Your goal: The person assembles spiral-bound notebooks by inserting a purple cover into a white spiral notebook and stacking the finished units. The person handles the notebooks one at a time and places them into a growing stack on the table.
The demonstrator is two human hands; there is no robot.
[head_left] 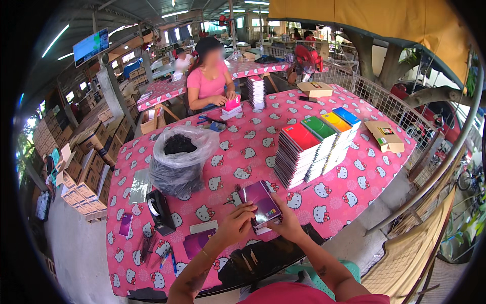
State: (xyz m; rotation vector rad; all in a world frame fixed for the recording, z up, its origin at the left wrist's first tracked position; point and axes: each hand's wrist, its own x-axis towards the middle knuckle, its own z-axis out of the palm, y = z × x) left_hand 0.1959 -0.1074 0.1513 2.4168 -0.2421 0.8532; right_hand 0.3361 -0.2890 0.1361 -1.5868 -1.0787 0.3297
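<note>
A purple-covered spiral notebook (260, 199) is held between my two hands, tilted above the near part of the table. The fingers of my left hand (238, 222) are bent together on its lower left, by the bound edge, where dark coil wire shows. My right hand (287, 222) grips its lower right side, thumb beneath and fingers along the edge. To the left, a clear plastic bag (196, 136) holds a heap of black coils (178, 144). Beyond the notebook rise stacks of spiral notebooks with red (299, 137), green (318, 126), orange (336, 121) and blue (347, 115) covers.
Left of my hands lie a black tape dispenser (160, 213), purple covers (199, 244), pliers-like tools (147, 248) and pens (173, 261). Small cardboard boxes (383, 136) sit at the right. Across the pink patterned table, another person (208, 83) handles a pink notebook (232, 104) beside a tall stack (256, 93).
</note>
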